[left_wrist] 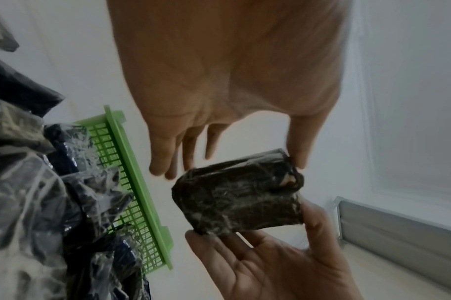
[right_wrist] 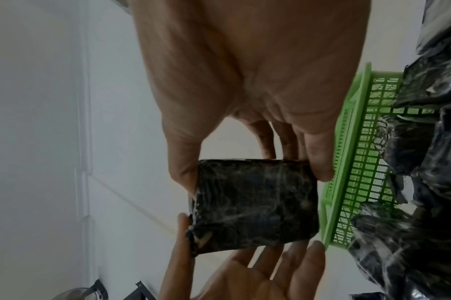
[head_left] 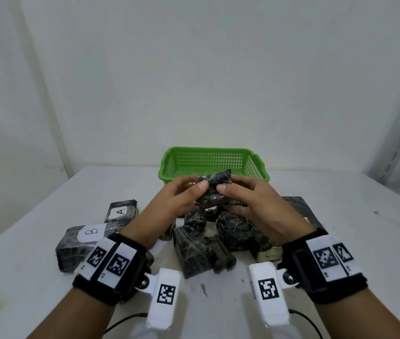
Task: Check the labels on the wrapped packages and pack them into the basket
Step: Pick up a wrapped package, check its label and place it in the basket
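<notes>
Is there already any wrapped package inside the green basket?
No, in the head view the green basket shows only bare mesh; the held package is in front of it.

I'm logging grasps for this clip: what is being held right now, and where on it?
One dark wrapped package, pinched at its opposite ends: left hand on its left end, right hand on its right.

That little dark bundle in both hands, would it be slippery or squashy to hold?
Probably a bit slippery: the wrapped package has glossy, wrinkled film. It keeps a blocky shape between the left hand and right hand, so likely fairly firm. Fingertips alone carry it, suggesting it is light.
</notes>
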